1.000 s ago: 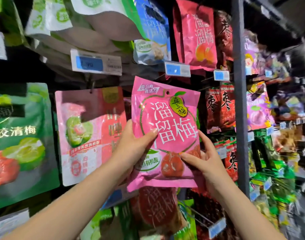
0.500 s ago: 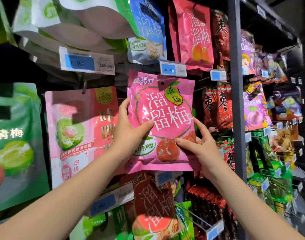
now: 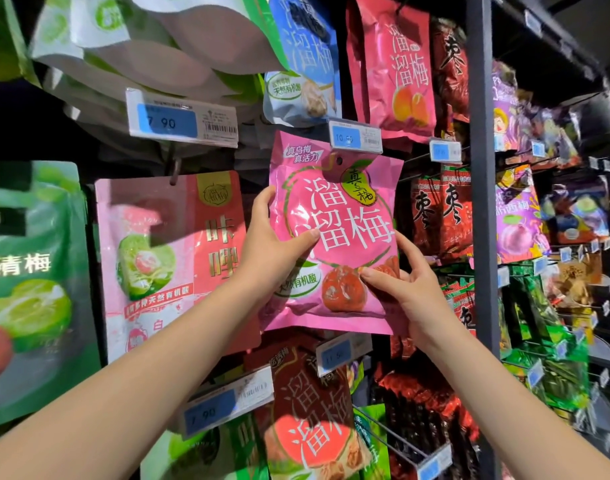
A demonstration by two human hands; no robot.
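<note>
A pink snack bag (image 3: 345,216) with white Chinese lettering and a plum picture is held up against a hanging shelf display. My left hand (image 3: 272,251) grips its left edge, thumb across the front and fingers behind. My right hand (image 3: 407,285) pinches its lower right corner, thumb on the front. The bag's top sits just under a blue price tag (image 3: 354,137), and its punched hang hole is level with the tag's hook.
Other snack bags hang all around: a pink and red one (image 3: 172,258) to the left, a green one (image 3: 26,289) far left, a dark red one (image 3: 314,410) below. A dark metal upright (image 3: 481,202) stands right of the bag, with more packets beyond.
Both hands have lifted the pink bag up and toward the shelf, bringing its top from below the price tag to right beneath it. The grips are unchanged.
</note>
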